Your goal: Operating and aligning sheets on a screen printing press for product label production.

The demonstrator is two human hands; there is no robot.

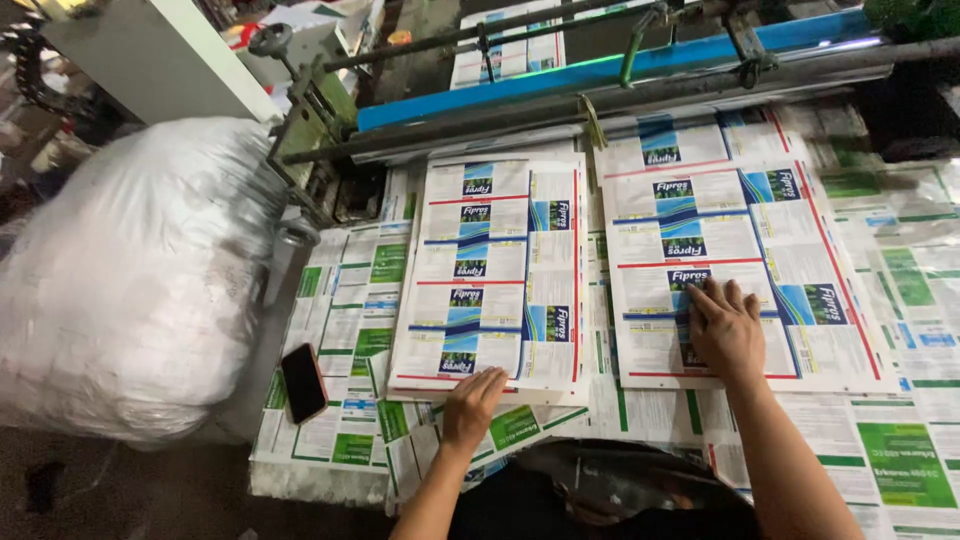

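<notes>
Two stacks of printed label sheets lie side by side on the table, white with blue and red bands. My left hand [472, 403] rests with curled fingers on the near edge of the left stack [495, 270]. My right hand [727, 331] lies flat, fingers spread, on the near part of the right stack [740, 250]. Neither hand grips anything.
Green-and-white printed sheets [345, 330] cover the table under the stacks. A dark phone [303, 382] lies at the table's left edge. A big white plastic-wrapped bundle [130, 280] sits to the left. Machine rollers and a blue bar [600, 70] run along the far side.
</notes>
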